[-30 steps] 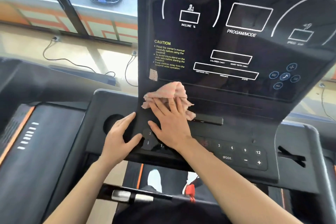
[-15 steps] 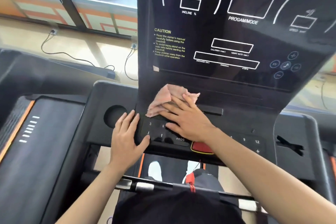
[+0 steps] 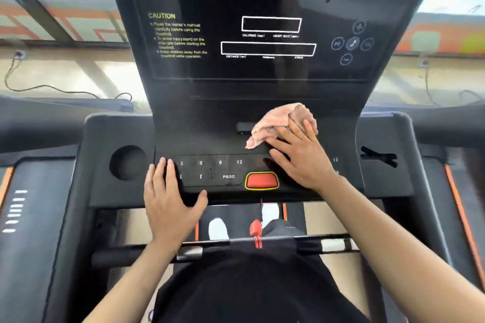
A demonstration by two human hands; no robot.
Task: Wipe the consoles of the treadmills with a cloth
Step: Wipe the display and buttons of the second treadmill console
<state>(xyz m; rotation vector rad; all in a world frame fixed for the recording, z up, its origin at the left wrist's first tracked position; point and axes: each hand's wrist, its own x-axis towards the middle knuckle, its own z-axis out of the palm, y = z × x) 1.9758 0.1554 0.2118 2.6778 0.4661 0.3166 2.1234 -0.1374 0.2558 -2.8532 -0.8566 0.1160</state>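
Right hand (image 3: 301, 157) flat on cloth (image 3: 278, 123)

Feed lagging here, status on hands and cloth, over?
Right hand flat, pressing pink cloth on console above the keypad. Left hand flat on keypad edge. Red button close by.

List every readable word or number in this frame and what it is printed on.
"INCLINE %": display panel, top left.
"PROGAM/MODE": display panel, top centre.
"CAUTION": display panel, left; smaller lines beneath partly blurred.
"CALORIES", "HEART RATE", "DISTANCE": under the panel's boxes.
"3", "6", "9", "12", "PROG": keypad.
"12": right end of keypad.
Top-right panel label: too blurred.
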